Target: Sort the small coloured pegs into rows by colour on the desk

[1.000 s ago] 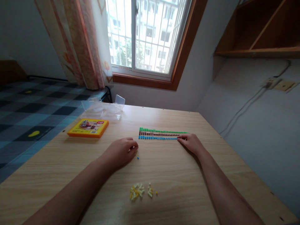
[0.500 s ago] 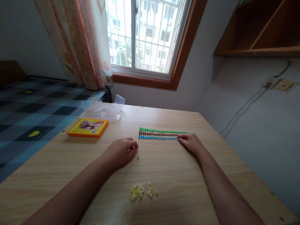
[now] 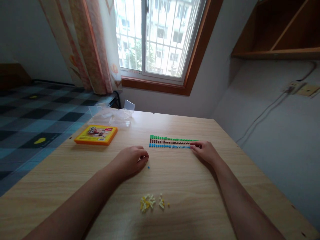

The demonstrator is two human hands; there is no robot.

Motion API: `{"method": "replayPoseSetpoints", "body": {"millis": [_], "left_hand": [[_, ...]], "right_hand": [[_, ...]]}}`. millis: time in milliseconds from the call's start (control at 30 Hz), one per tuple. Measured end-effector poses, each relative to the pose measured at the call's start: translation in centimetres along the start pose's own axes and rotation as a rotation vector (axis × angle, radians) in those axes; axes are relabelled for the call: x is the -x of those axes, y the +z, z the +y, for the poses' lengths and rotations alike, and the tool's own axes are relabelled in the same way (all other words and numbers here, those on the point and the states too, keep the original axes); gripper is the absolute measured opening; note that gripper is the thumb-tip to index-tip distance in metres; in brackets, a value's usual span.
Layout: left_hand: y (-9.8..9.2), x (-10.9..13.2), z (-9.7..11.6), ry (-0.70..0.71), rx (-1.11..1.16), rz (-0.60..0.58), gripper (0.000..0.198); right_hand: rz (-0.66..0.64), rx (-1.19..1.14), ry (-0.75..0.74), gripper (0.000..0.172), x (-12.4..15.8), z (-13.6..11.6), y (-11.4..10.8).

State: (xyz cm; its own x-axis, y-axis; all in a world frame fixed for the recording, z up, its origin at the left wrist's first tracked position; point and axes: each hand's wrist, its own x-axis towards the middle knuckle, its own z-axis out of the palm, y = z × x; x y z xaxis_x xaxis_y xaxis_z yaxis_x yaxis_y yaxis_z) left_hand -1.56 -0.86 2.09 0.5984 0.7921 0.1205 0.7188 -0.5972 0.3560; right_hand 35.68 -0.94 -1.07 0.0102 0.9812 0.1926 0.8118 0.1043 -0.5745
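Observation:
My left hand (image 3: 131, 159) rests on the table with its fingers curled in; whatever may be inside is hidden. Just below its fingertips lies one loose blue brick (image 3: 148, 167). At the right end of the blue row (image 3: 160, 146), my right hand (image 3: 204, 150) has thumb and forefinger pinched on a small blue brick, mostly covered by the fingertips. Behind that row run a brown row (image 3: 160, 141) and a green row (image 3: 160, 137) of tiny bricks, their right ends partly hidden by my right hand. Nearer me lies a loose pile of pale and yellow bricks (image 3: 148, 202).
A yellow-orange box (image 3: 96, 135) lies on the table (image 3: 190, 203) at the left. Behind it stand clear plastic trays (image 3: 112, 115). A checked bed (image 3: 50, 116) adjoins the table's left side, and a wall with a socket and cable is on the right.
The view has shifted slightly. My right hand stays at the end of the blue row with only a small shift of the fingers. My left hand has hardly moved.

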Motion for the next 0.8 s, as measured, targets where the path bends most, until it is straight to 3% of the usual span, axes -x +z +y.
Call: {"method": "replayPoseSetpoints", "body": {"millis": [167, 333, 433, 800], "left_hand": [[-0.3, 0.1, -0.4, 0.028, 0.061, -0.079, 0.023], [-0.8, 0.0, -0.6, 0.020, 0.179, -0.173, 0.018], [-0.8, -0.1, -0.5, -0.010, 0.165, -0.180, 0.012], [0.5, -1.0, 0.6, 0.034, 0.070, -0.109, 0.012]], "right_hand": [[-0.008, -0.048, -0.268, 0.021, 1.7, -4.3, 1.4], [-0.202, -0.071, -0.474, 0.018, 3.9, -9.4, 4.7], [-0.258, -0.036, -0.562, 0.020, 4.6, -11.1, 6.3], [-0.134, 0.047, -0.481, 0.017, 4.8, -11.7, 8.2]]}}
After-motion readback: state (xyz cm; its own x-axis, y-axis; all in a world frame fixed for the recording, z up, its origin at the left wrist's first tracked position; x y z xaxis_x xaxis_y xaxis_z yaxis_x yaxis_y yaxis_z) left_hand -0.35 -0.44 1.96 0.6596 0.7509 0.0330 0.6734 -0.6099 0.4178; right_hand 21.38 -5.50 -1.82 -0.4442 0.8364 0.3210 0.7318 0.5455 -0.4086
